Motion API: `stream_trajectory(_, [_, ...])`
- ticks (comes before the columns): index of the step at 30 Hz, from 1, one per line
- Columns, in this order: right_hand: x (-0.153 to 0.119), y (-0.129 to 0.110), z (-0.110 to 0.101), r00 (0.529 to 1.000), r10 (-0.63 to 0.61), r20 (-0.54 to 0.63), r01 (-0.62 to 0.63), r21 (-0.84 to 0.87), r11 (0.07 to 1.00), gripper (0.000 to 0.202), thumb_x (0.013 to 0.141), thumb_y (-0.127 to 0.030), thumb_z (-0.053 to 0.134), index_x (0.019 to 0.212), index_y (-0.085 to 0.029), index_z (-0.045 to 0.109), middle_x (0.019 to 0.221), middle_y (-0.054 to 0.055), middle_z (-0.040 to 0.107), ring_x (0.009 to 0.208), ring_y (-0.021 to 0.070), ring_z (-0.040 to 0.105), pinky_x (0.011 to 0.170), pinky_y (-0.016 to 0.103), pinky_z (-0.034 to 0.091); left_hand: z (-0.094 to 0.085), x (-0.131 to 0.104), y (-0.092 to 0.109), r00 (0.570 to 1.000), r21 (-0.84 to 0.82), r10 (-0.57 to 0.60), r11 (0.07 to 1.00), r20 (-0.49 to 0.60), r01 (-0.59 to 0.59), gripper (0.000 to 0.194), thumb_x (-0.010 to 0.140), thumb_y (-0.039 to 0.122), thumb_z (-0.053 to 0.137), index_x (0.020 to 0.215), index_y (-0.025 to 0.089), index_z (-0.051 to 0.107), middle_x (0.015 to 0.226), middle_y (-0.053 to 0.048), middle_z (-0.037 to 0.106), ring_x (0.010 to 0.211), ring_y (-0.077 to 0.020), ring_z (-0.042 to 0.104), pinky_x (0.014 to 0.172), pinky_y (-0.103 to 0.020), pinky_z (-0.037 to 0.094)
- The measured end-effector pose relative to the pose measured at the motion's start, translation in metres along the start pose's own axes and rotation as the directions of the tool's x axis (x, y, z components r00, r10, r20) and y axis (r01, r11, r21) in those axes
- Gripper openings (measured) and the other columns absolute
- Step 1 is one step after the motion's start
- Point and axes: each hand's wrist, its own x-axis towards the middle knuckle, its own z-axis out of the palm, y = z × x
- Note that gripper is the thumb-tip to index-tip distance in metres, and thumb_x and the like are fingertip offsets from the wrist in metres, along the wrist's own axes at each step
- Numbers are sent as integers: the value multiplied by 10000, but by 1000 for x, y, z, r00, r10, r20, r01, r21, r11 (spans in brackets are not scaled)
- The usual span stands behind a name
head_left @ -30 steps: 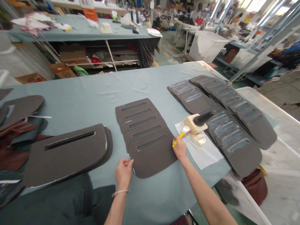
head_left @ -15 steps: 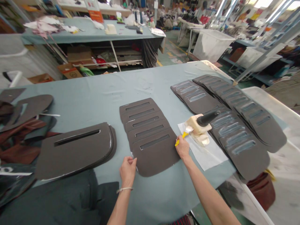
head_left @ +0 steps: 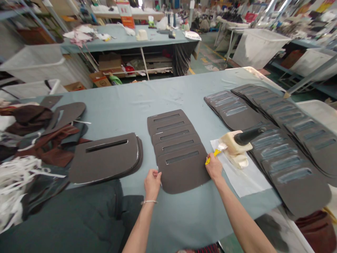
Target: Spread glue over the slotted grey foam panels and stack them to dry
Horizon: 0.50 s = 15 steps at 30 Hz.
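Observation:
A fanned stack of dark grey slotted panels [head_left: 184,172] lies before me, overlapping so each slot shows. At its lower left edge is my left hand [head_left: 152,182], fingers curled together and the thumb by the edge; whether they pinch anything is hidden. My right hand [head_left: 214,167] is closed round the yellow handle of a small brush [head_left: 216,152], close to the stack's right edge. White paste coats the bristles, which point at a cream block-shaped container [head_left: 235,144] with a black cone lying on it. A white sheet [head_left: 237,182] is under the container.
More slotted panels [head_left: 295,189], their slots smeared with whitish paste, lie fanned on the right. To the left is a stack of single-slot panels [head_left: 105,161], beside brown scraps [head_left: 52,147] and white strips [head_left: 15,186]. Another table [head_left: 105,44] stands beyond.
The view has swung left, so everything sits further right in the picture and more scraps show at left. Both hands keep about the same places beside the stack.

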Motion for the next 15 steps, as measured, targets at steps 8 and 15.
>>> stream_trajectory(8, [-1,0,-1,1000,0,25,0,-4,1000,114,908,-243,480,951,-175,561,773,24,535,616,108,429,540,265,162,3,3,-1,1000,10,-6,1000,-2,6,125,756,323,544,805,211,520,733,-6,636,693,-152,612,688,-266,438])
stream_trajectory(15, [-1,3,-2,996,-86,-28,86,7,996,93,892,-223,494,927,-165,558,822,40,531,677,115,426,555,255,187,2,-2,1,999,42,48,998,-14,-47,125,774,330,522,813,213,507,736,-6,612,680,-159,591,707,-290,442])
